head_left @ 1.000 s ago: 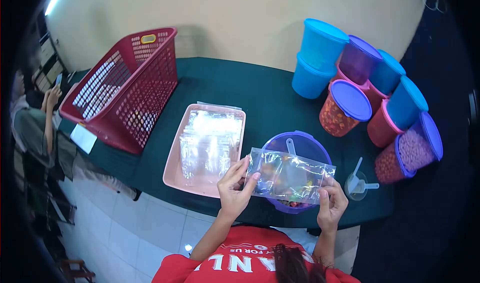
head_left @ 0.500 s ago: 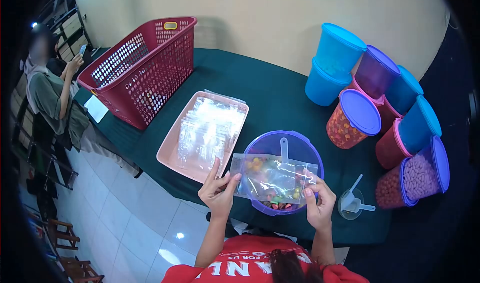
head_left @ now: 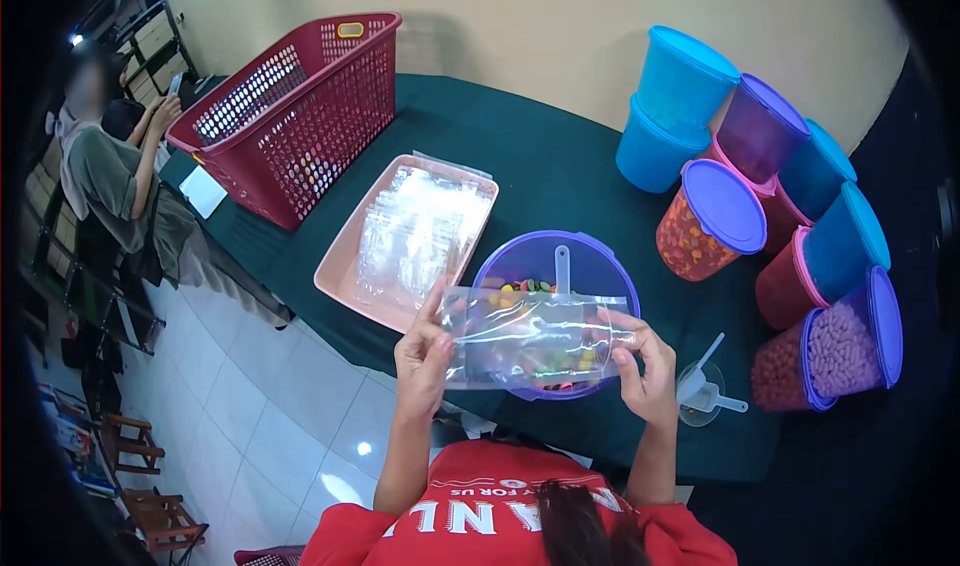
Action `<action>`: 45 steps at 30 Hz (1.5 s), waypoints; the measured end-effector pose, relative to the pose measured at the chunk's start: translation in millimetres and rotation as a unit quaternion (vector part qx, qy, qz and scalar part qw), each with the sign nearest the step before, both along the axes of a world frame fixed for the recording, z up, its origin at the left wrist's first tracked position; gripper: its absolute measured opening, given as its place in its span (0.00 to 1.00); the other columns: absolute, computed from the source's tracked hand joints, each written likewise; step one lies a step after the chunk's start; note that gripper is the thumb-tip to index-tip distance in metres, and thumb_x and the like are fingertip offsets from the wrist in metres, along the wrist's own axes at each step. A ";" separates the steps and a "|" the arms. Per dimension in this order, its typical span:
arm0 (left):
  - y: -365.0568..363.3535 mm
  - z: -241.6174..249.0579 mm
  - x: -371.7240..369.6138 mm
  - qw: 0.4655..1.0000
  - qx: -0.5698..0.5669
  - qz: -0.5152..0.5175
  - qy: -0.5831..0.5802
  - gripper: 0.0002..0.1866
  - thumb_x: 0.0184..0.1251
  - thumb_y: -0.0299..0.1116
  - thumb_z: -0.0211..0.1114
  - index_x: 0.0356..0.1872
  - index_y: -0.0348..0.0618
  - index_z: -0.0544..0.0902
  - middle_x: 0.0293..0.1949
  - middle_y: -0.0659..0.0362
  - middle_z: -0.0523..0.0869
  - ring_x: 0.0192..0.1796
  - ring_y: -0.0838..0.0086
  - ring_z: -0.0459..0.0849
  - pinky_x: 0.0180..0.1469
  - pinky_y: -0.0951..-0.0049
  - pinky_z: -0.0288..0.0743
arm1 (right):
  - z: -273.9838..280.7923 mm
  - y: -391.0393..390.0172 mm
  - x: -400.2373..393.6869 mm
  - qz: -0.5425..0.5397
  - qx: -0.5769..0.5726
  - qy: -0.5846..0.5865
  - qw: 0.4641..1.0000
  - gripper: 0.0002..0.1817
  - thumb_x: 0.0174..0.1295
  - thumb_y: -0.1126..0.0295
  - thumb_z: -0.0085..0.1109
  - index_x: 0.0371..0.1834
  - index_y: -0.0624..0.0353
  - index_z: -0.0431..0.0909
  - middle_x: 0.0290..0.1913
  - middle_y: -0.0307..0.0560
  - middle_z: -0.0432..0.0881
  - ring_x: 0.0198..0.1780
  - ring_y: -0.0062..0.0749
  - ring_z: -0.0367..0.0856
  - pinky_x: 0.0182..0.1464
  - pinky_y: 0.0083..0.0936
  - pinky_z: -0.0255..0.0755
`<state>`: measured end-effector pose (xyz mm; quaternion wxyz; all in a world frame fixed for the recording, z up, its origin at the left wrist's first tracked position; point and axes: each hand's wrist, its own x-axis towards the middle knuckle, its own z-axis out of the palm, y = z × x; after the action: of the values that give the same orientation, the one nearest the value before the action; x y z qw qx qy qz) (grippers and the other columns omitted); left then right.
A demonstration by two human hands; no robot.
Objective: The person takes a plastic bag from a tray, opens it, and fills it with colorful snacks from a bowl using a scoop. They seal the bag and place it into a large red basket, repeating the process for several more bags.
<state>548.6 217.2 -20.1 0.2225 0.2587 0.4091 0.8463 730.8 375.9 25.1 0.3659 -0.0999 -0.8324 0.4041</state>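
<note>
A clear plastic bag point(head_left: 530, 338) is stretched out flat between my two hands, with no contents visible in it. My left hand point(head_left: 423, 361) pinches its left end between thumb and fingers. At the right end, my right hand point(head_left: 645, 366) grips it the same way. Behind and below the bag stands a purple tub point(head_left: 622, 278) of colourful candies, partly seen through the plastic. A white scoop point(head_left: 562, 266) sticks up out of the tub. Left of it, a pink tray point(head_left: 338, 256) holds a pile of clear plastic bags point(head_left: 415, 241).
A maroon laundry basket point(head_left: 330, 136) stands at the back left. Lidded tubs, such as an orange-filled one point(head_left: 700, 228) and a blue one point(head_left: 685, 71), crowd the right. A small bowl point(head_left: 692, 411) holds scoops. Another person point(head_left: 115, 181) stands at far left with a phone.
Both hands have drawn the bag nearer to my body and slightly left, and it now hangs wider and flatter. The view has tilted, so the table things appear higher.
</note>
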 end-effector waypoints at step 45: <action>49.6 105.4 -42.8 0.740 -0.126 -0.141 0.646 0.45 0.32 0.41 0.73 0.57 0.39 0.63 0.54 0.51 0.68 0.57 0.59 0.66 0.61 0.53 0.52 | 78.9 -58.7 -52.0 -0.144 0.126 -0.072 0.979 0.05 0.48 0.72 0.60 0.24 0.60 0.73 0.36 0.49 0.79 0.22 0.35 0.78 0.21 0.22 0.69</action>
<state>505.8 266.8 85.3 0.0525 0.7678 0.5161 0.3759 678.8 317.2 104.0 0.3689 -0.2001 -0.8778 0.2308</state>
